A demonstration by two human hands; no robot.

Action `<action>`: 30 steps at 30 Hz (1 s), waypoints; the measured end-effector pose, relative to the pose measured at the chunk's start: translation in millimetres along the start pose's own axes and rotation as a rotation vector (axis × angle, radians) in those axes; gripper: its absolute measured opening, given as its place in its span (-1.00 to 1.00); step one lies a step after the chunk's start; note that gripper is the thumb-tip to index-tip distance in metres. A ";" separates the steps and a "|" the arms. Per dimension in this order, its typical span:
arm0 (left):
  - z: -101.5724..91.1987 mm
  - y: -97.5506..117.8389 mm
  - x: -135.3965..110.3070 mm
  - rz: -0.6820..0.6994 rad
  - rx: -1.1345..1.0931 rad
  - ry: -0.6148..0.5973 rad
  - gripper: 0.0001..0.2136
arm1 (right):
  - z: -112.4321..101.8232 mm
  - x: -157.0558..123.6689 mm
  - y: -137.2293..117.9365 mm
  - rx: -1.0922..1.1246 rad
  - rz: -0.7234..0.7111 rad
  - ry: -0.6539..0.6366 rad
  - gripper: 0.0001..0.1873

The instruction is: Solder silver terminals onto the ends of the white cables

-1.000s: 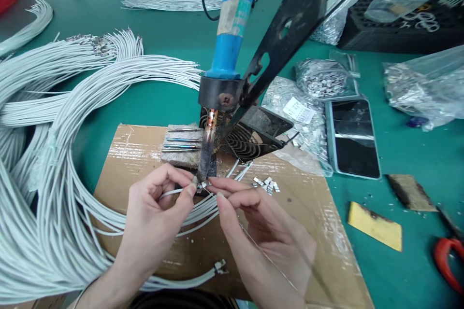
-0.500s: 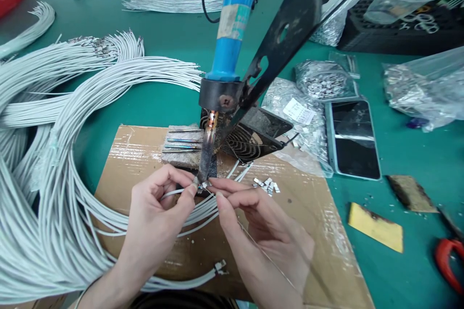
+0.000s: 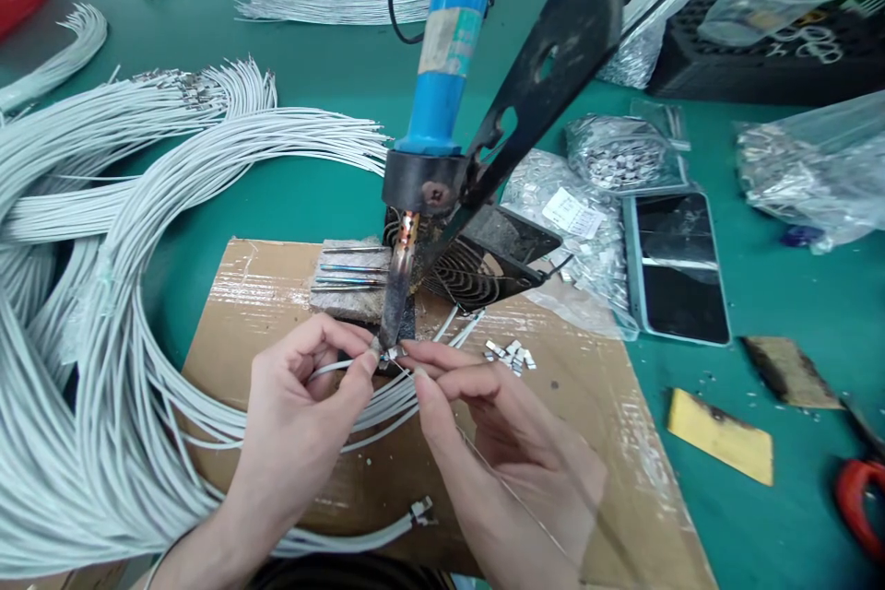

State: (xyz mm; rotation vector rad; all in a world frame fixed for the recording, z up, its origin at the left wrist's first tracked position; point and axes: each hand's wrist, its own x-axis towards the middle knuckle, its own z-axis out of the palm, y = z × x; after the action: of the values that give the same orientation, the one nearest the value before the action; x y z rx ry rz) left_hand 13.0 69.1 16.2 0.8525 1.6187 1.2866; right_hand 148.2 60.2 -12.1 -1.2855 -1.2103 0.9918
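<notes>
My left hand (image 3: 300,429) pinches the end of a white wire (image 3: 330,369) and holds it under the tip of a blue-handled soldering iron (image 3: 442,74), which is fixed point-down in a black stand (image 3: 532,92). My right hand (image 3: 501,452) pinches a thin strand of solder wire (image 3: 512,489) and brings its end to the same spot, where a small metal terminal (image 3: 391,353) sits at the iron's tip. Both hands rest over a taped cardboard sheet (image 3: 608,442).
Large coils of white wires (image 3: 103,249) fill the left side. Loose metal terminals (image 3: 510,354) lie on the cardboard. Bags of terminals (image 3: 622,157), a phone (image 3: 678,263), a yellow sponge (image 3: 719,438), red-handled cutters (image 3: 857,498) and a black tray (image 3: 747,64) lie to the right.
</notes>
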 end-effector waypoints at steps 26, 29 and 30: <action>-2.1 -2.6 1.4 0.021 0.024 -0.027 -0.85 | -1.5 -0.3 2.8 -0.006 -0.031 -0.029 -0.82; -5.8 -5.0 1.5 0.022 0.039 -0.050 -0.86 | -0.7 0.2 1.9 -0.020 -0.031 -0.019 -0.82; -6.9 -5.5 1.8 0.022 0.045 -0.065 -0.86 | -0.6 0.6 1.6 -0.025 -0.033 -0.014 -0.82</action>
State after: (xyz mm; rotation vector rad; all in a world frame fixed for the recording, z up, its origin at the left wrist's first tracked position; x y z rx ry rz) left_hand 6.0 66.9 11.0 0.9330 1.5966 1.2289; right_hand 149.0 60.8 -13.6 -1.2755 -1.2543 0.9663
